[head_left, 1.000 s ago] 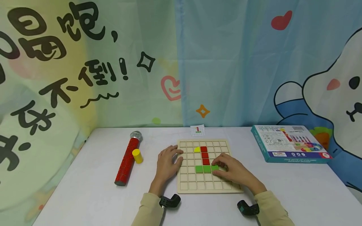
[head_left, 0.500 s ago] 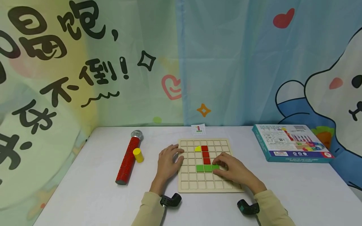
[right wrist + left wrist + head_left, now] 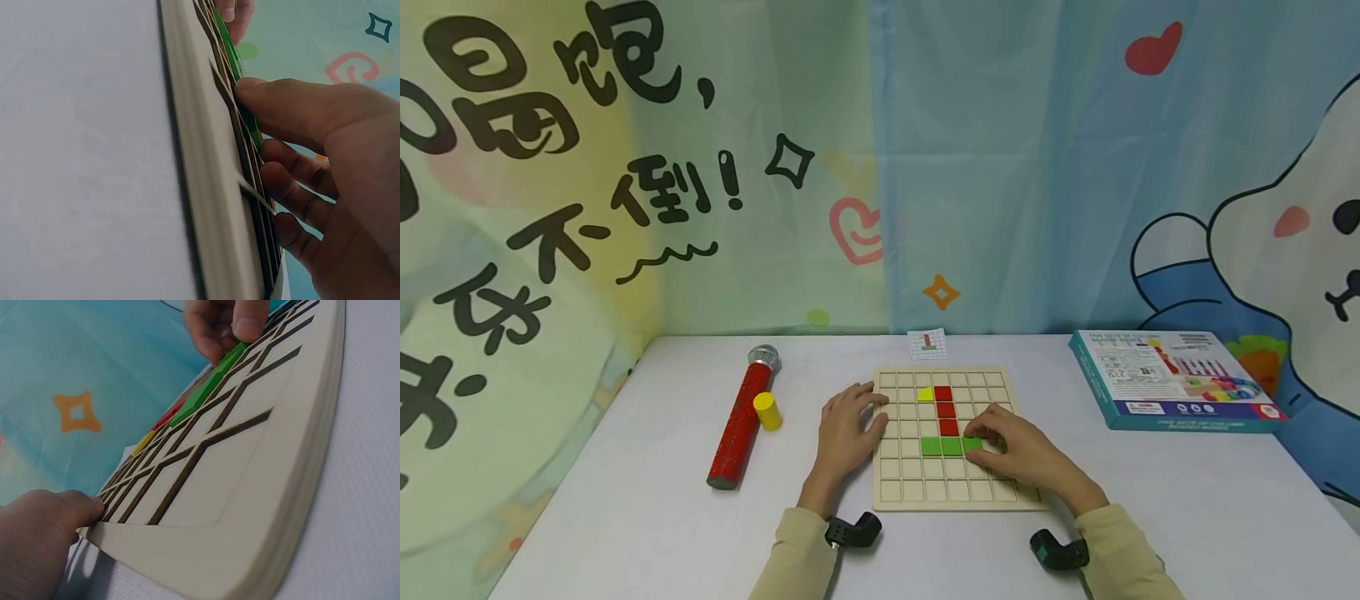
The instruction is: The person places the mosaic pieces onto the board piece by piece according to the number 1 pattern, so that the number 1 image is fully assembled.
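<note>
A wooden grid board [image 3: 925, 487] lies in the middle of the table. It holds a column of red tiles [image 3: 945, 410], a row of green tiles [image 3: 942, 447] below them and a yellow quarter-round piece [image 3: 926, 394]. My left hand [image 3: 847, 429] rests flat on the board's left edge, fingers spread. My right hand [image 3: 1015, 450] sits on the board's right part and pinches the rightmost green tile [image 3: 972, 443] with thumb and fingertips. The left wrist view shows those fingertips [image 3: 250, 325] on the end of the green row [image 3: 209, 384]. In the right wrist view the thumb [image 3: 275, 100] presses beside the green tile [image 3: 234, 59].
A red microphone [image 3: 741, 425] lies left of the board with a yellow cylinder [image 3: 766, 412] beside it. A small pattern card [image 3: 927, 343] sits behind the board. A teal box [image 3: 1172, 381] lies at the right. Printed curtains close off the back and sides.
</note>
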The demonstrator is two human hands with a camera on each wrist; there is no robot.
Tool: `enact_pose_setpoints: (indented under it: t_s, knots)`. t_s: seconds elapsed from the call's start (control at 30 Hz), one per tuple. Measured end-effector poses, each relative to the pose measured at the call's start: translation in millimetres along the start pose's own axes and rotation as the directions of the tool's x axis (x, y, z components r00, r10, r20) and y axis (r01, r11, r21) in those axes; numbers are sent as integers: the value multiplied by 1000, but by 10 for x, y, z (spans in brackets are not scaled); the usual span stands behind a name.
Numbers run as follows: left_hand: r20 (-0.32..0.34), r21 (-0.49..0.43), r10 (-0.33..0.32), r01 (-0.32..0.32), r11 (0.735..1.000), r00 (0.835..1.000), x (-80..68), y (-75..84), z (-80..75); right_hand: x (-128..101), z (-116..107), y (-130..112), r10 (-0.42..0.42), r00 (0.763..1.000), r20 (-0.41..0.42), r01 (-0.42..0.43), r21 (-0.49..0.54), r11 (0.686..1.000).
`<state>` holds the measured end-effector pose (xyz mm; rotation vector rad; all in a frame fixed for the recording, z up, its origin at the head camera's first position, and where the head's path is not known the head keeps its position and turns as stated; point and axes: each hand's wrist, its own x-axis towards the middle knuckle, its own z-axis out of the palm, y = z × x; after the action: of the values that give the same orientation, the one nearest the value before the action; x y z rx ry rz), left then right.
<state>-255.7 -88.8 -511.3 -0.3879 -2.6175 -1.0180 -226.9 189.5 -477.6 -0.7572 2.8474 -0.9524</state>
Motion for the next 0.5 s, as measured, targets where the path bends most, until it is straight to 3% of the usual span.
enact_pose_setpoints:
  t_s: [0.5]
  knots:
    - [6, 3, 3, -3, 1000, 1000, -45, -6, -7, -29, 4, 18, -12, 1000, -9, 12, 61, 998]
